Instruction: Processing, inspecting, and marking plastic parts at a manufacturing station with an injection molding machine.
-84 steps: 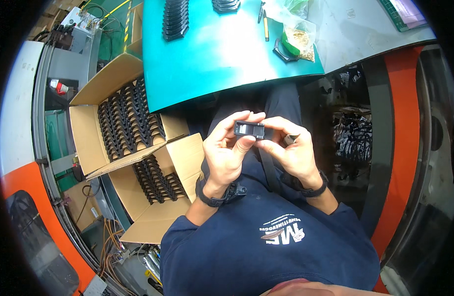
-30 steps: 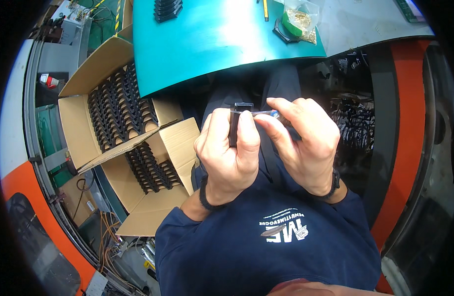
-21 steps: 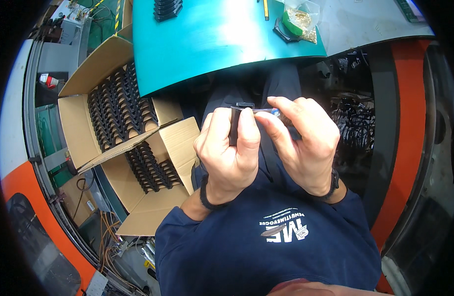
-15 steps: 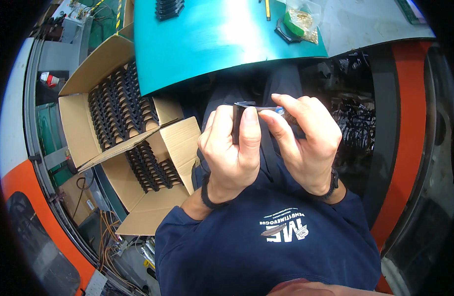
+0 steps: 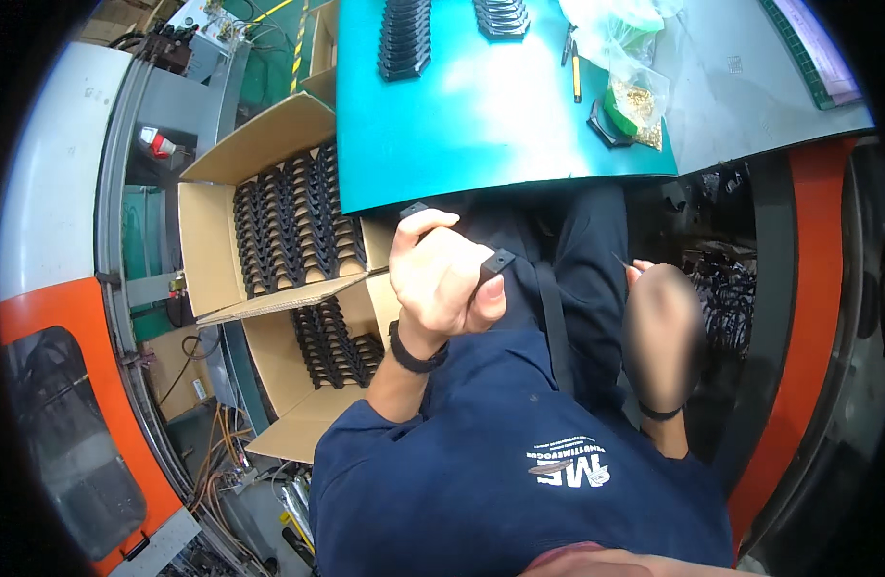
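My left hand is closed around a black plastic bracket, held up in front of my lap. Two ends of the bracket show past my fingers, and the nearer end has a small hole. The rest of it is hidden in the palm. Off to the right, over my right thigh, my right hand is smeared and indistinct. A thin pointed tool sticks out from its closed fingertips; its handle cannot be made out.
Two open cardboard boxes at the left hold rows of black brackets. On the green table mat are stacked black brackets, a yellow pen-like tool, a bag of small gold-coloured pieces and a single bracket.
My right hand has moved away from the bracket, down and to the right, with the thin tool. My left hand has turned the bracket and still holds it. The view has shifted.
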`<move>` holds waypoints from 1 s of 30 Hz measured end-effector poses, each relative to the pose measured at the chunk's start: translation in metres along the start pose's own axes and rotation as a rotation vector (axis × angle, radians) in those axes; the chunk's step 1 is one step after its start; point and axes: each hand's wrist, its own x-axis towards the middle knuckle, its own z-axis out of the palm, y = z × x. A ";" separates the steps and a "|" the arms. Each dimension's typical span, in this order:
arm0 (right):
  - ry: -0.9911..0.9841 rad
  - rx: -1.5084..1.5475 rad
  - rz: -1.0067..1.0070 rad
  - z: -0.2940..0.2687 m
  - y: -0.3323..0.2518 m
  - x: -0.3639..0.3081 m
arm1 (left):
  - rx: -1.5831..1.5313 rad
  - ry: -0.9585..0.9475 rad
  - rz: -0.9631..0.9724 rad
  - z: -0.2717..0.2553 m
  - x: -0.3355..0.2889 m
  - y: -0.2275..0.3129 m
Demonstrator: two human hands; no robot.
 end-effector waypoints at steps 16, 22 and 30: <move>-0.096 0.115 0.093 0.012 0.006 -0.007 | 0.249 -0.569 -0.468 0.054 -0.019 -0.184; -0.098 0.070 0.176 0.007 0.024 -0.013 | 0.398 -0.795 -0.102 0.054 -0.017 -0.269; -0.117 0.063 0.213 0.010 0.034 -0.010 | 0.467 -0.635 -0.120 0.048 -0.005 -0.300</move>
